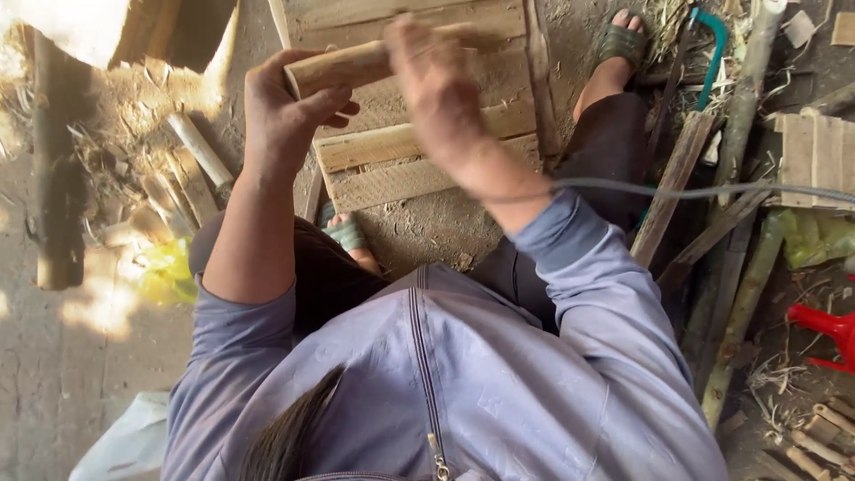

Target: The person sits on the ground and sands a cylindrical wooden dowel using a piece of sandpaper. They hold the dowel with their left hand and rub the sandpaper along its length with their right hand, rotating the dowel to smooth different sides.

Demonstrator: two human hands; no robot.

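Note:
My left hand (280,111) grips one end of a short pale wooden stick (343,67) and holds it level above a wooden pallet (419,160). My right hand (427,76) is blurred with motion over the stick's other end; its fingers look closed on a thin wooden piece (468,37), though the blur hides what exactly it holds. Both sleeves are lilac. My knees in dark trousers frame the pallet, and my feet in green sandals (619,40) rest on the dirt.
Cut wood pieces (191,165) lie at the left by a thick post (58,169). Long poles and planks (739,178) with a green-framed saw (712,53) lie right. A grey cable (677,189) crosses there. A red plastic object (824,330) sits far right.

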